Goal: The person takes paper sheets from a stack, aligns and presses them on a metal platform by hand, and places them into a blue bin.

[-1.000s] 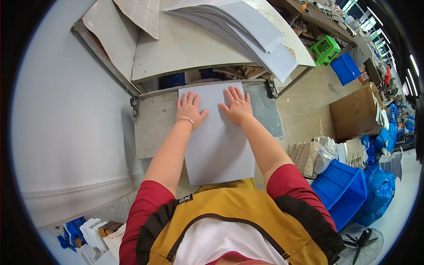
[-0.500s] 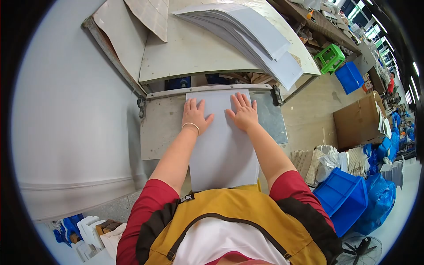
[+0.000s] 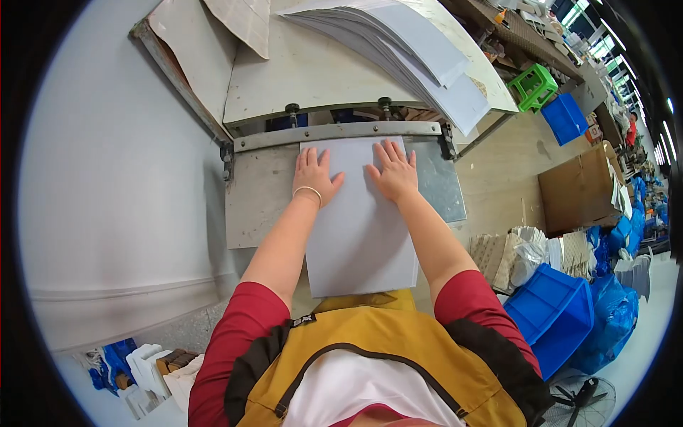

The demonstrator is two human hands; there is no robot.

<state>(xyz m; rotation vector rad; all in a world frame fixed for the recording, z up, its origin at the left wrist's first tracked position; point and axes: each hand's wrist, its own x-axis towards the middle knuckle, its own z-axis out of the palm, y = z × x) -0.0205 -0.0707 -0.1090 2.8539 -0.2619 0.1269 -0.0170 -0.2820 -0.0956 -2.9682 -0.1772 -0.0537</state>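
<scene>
A long pale grey sheet (image 3: 359, 235) lies on a metal plate (image 3: 262, 199), its near end reaching toward my apron. Both palms face down on it near its far end. My left hand (image 3: 315, 175), with a bracelet at the wrist, rests at the sheet's left edge, and my right hand (image 3: 393, 171) is at its right edge; the fingers of both are spread. Just past my fingertips a metal bar (image 3: 338, 132) with bolts and two black knobs runs across the sheet's far end.
Beyond the bar is a white worktable (image 3: 284, 92) bearing a fanned stack of grey sheets (image 3: 398, 50). To the right are a green stool (image 3: 533, 87), a cardboard box (image 3: 580, 188), blue bins (image 3: 551, 313) and a fan (image 3: 583, 400). A white wall (image 3: 114, 185) stands left.
The metal bar has risen and tilted, and its knobs have come into view above it. Both hands stay flat on the sheet. The camera view has shifted slightly.
</scene>
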